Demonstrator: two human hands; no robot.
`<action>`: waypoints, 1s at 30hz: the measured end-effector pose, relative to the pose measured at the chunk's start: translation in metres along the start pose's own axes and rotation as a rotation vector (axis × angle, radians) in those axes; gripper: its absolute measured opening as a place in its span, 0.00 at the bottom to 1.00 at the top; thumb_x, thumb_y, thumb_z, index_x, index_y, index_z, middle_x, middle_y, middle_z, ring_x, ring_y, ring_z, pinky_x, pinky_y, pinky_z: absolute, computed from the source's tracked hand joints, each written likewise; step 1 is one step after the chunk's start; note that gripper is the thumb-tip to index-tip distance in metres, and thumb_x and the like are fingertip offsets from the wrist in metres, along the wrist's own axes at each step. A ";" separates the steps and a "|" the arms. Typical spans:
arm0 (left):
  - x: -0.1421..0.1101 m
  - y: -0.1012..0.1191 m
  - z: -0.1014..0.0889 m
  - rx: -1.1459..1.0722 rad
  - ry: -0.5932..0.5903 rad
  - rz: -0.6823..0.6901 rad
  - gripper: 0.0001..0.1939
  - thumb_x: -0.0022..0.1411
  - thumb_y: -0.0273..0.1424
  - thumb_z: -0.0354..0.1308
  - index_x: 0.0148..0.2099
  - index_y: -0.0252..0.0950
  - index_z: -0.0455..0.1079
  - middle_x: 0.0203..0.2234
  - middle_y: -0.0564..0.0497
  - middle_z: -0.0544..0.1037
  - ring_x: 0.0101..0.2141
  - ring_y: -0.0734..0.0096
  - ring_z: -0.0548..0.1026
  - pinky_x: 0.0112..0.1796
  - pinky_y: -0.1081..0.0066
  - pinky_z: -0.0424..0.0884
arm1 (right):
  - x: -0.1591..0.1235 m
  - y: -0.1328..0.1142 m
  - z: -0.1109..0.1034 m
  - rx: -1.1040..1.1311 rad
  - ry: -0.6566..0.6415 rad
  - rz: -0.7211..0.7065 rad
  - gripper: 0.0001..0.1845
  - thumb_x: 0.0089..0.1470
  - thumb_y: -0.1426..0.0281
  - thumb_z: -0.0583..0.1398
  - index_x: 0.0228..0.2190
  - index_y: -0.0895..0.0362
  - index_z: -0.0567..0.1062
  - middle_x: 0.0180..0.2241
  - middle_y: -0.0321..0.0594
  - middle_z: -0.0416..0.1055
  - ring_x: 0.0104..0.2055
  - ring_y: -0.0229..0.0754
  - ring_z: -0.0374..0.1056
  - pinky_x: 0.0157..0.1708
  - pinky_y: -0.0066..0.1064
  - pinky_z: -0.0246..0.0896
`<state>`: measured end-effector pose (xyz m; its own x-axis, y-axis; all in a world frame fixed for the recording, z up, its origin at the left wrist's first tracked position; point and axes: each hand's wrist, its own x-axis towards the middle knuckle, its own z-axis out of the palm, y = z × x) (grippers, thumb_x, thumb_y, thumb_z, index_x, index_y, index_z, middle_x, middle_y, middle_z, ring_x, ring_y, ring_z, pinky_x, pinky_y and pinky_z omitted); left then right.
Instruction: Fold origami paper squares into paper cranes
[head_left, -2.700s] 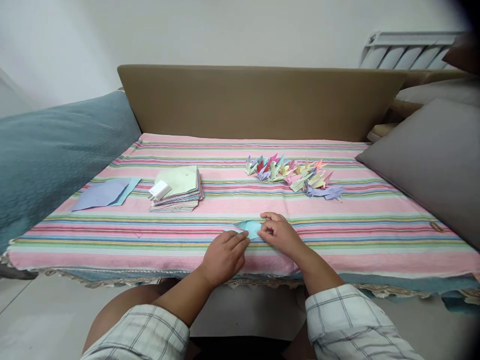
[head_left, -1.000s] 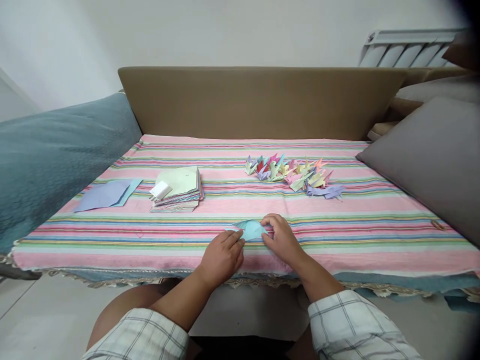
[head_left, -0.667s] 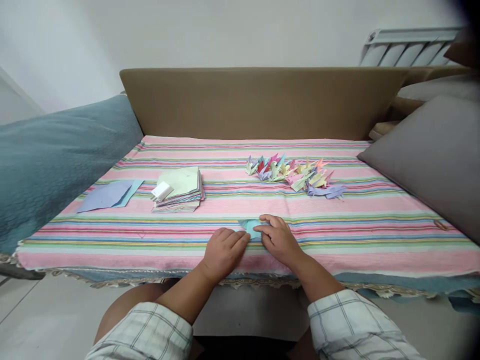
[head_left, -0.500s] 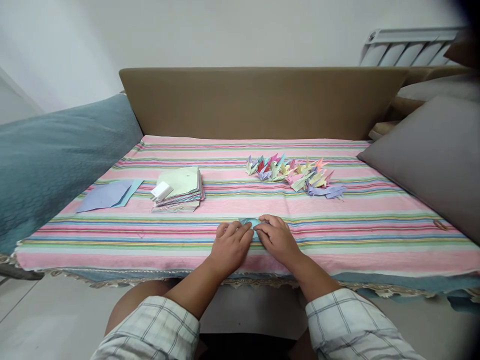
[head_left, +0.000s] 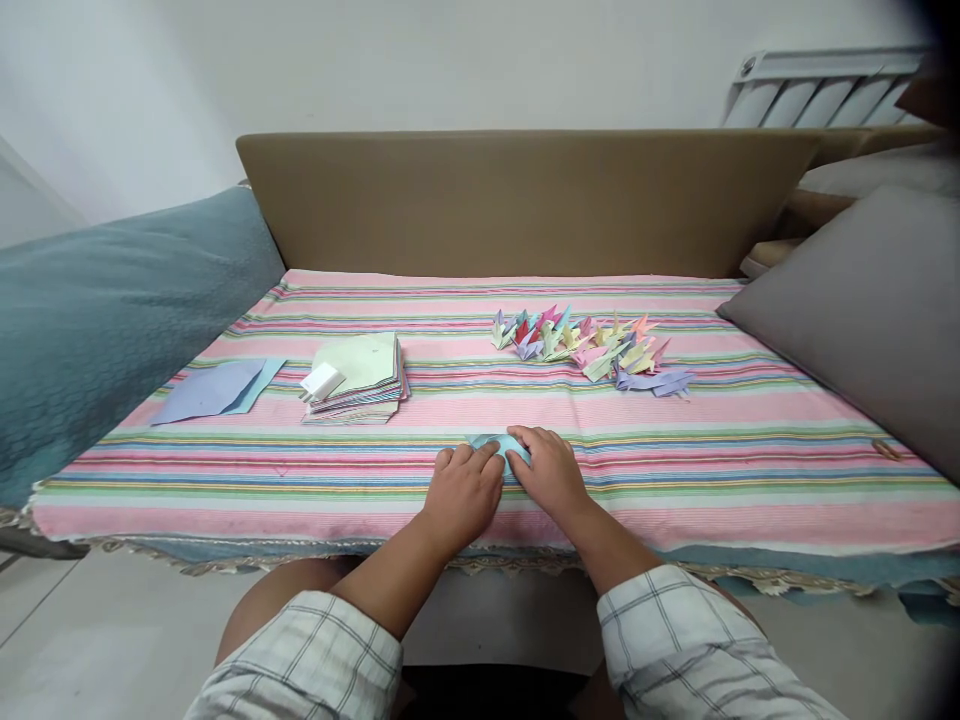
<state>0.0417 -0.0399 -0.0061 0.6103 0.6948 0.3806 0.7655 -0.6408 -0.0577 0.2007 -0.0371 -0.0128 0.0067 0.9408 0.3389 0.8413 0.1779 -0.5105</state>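
Observation:
A small light blue folded paper (head_left: pixel 496 441) lies on the striped cloth in front of me, partly hidden under my fingers. My left hand (head_left: pixel 464 490) presses its near left part down, the index finger reaching over it and the other fingers curled. On the other side, my right hand (head_left: pixel 551 472) grips the paper's right end between thumb and fingers. Beyond my hands lies a cluster of folded paper cranes (head_left: pixel 555 338) in several colours, with a purple one (head_left: pixel 654 382) nearest me.
To the left stands a stack of square paper (head_left: pixel 364 365) with a white plug adapter (head_left: pixel 322 381) on it. Purple and blue sheets (head_left: pixel 214 388) lie farther left. A grey cushion (head_left: pixel 862 320) is at right, near a small brown object (head_left: pixel 886 449). A brown backrest (head_left: pixel 525 205) rises behind the striped cloth (head_left: pixel 262 510).
My right hand has shifted slightly left, its fingers now closer around the paper's right end. The light blue paper has moved a little left, and more of its top shows.

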 end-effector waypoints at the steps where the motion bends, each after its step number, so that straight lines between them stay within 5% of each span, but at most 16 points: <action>1: 0.000 0.000 0.000 -0.004 -0.003 -0.007 0.09 0.63 0.32 0.50 0.42 0.39 0.69 0.50 0.48 0.72 0.39 0.60 0.68 0.36 0.60 0.59 | 0.001 0.000 0.000 -0.006 -0.007 0.009 0.15 0.52 0.70 0.57 0.43 0.54 0.73 0.38 0.43 0.73 0.40 0.47 0.66 0.41 0.38 0.55; 6: -0.001 -0.006 -0.007 -0.121 0.083 -0.021 0.10 0.64 0.36 0.50 0.40 0.40 0.71 0.42 0.51 0.77 0.35 0.64 0.69 0.37 0.60 0.57 | 0.003 -0.001 -0.001 0.028 0.002 0.010 0.09 0.52 0.71 0.57 0.37 0.53 0.74 0.37 0.40 0.73 0.40 0.46 0.66 0.41 0.37 0.55; 11: 0.012 -0.021 -0.017 -0.126 0.250 -0.211 0.11 0.61 0.36 0.54 0.44 0.40 0.72 0.39 0.45 0.76 0.40 0.60 0.68 0.41 0.58 0.57 | 0.002 -0.001 0.000 0.038 -0.005 -0.069 0.09 0.52 0.73 0.56 0.36 0.53 0.73 0.37 0.40 0.73 0.42 0.46 0.65 0.43 0.38 0.55; 19: 0.025 -0.043 -0.004 -0.357 -0.015 -0.201 0.06 0.57 0.29 0.57 0.36 0.40 0.76 0.32 0.50 0.74 0.34 0.68 0.72 0.34 0.68 0.66 | 0.001 0.003 0.000 0.071 -0.015 -0.124 0.09 0.54 0.73 0.56 0.35 0.52 0.75 0.36 0.40 0.72 0.41 0.45 0.65 0.42 0.37 0.56; 30: 0.013 -0.057 0.002 -0.397 0.003 -0.107 0.09 0.58 0.28 0.58 0.40 0.41 0.77 0.30 0.50 0.72 0.32 0.71 0.71 0.31 0.73 0.65 | -0.004 0.010 -0.004 0.062 -0.035 -0.188 0.12 0.57 0.73 0.55 0.38 0.54 0.78 0.34 0.43 0.70 0.39 0.45 0.62 0.39 0.35 0.59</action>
<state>0.0064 0.0066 0.0000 0.5301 0.7639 0.3681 0.6861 -0.6414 0.3433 0.2107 -0.0403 -0.0162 -0.1669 0.8987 0.4056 0.7909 0.3676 -0.4892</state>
